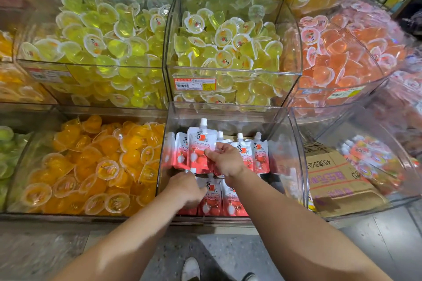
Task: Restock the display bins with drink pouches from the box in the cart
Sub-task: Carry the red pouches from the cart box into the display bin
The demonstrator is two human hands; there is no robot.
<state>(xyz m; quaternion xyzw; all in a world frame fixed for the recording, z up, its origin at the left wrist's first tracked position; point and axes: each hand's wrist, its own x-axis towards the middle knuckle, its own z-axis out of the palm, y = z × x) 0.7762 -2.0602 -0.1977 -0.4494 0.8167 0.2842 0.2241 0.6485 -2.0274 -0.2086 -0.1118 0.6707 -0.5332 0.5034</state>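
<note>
A clear display bin (294, 143) at lower centre holds several red-and-white drink pouches with white caps. My right hand (226, 159) pinches one upright pouch (199, 143) in the back row. Other pouches (255, 150) stand to its right. My left hand (185, 189) reaches into the front of the bin with fingers curled, touching the pouches (225, 198) lying there; what it holds is hidden. The cart and its box are out of view.
Clear bins of jelly cups surround it: orange (91, 166) at left, yellow (96, 36) and yellow-green (228, 41) above, peach (342, 52) at upper right. A cardboard box (333, 175) sits in the bin at right. Grey floor and my shoes (190, 269) below.
</note>
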